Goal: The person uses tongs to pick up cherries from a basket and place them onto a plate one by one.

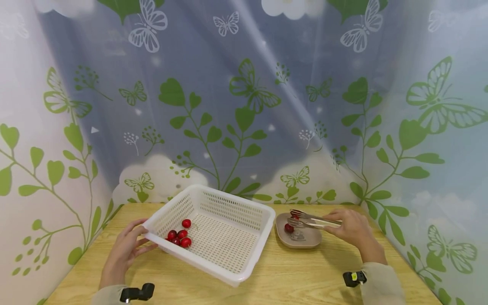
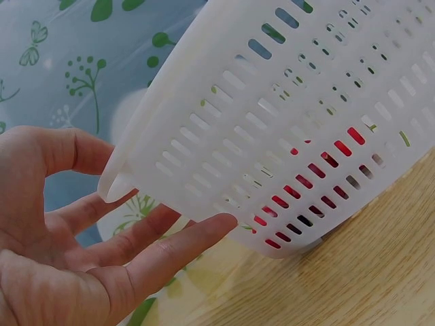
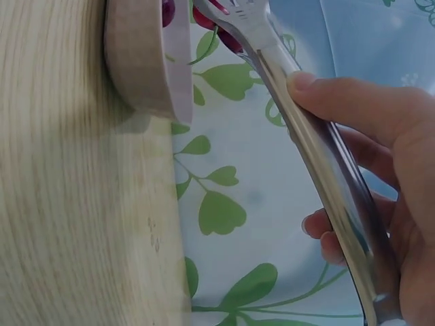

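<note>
A white plastic basket (image 1: 213,199) stands at the middle left of the table, with several red cherries (image 1: 185,242) gathered toward its left corner. My left hand (image 1: 123,248) grips the rim at that corner; in the left wrist view some fingers (image 2: 177,248) stretch along under the rim. My right hand (image 1: 354,228) holds metal tongs (image 1: 316,221) whose tips reach over a small beige dish (image 1: 281,241). A red cherry with a green stem (image 3: 231,42) is between the tong tips, close over the dish. One dark cherry (image 1: 289,228) lies in the dish.
The wooden table (image 1: 274,279) ends at a hanging sheet (image 1: 213,127) printed with leaves and butterflies, which encloses the back and both sides. The dish stands just right of the basket's right corner.
</note>
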Demonstrator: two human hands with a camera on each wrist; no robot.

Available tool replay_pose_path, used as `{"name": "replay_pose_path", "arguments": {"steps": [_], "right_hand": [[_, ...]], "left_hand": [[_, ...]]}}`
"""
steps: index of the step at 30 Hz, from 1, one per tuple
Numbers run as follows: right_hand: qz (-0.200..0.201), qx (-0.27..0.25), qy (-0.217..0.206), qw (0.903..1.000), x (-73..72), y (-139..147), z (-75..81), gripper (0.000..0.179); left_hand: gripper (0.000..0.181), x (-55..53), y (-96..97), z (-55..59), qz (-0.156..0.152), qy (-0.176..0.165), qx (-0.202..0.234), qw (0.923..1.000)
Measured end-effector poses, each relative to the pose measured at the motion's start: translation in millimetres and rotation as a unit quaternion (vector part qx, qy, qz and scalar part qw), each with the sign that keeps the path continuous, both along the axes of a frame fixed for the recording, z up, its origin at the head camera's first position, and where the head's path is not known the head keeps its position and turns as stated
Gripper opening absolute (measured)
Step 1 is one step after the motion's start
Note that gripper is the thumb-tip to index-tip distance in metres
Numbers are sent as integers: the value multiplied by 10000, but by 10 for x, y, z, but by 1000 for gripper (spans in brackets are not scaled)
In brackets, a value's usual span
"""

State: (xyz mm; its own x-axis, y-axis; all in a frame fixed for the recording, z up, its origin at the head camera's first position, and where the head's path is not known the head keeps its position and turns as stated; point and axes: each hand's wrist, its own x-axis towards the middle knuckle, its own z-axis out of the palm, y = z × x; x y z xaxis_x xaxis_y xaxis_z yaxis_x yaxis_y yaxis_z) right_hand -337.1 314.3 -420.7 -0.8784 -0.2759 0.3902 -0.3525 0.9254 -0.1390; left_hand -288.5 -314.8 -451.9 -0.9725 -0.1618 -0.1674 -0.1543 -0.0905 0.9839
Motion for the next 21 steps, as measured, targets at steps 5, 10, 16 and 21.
{"name": "replay_pose_path", "arguments": {"steps": [5,10,16,21], "right_hand": [[-103,47,-198,9997,-18,45,-43,31],[-163,82,-384,9991,-24,63,-56,33],[-187,107,-444,9988,-36,76,-85,32],[-227,109,-477,9985,-48,92,-117,32]], "left_hand": [[52,-1,1,5,-10,2,3,10000],[52,11,2,12,-6,8,-15,10000],[53,20,-1,22,-30,11,26,10000],[52,20,-4,11,-47,11,36,10000]]}}
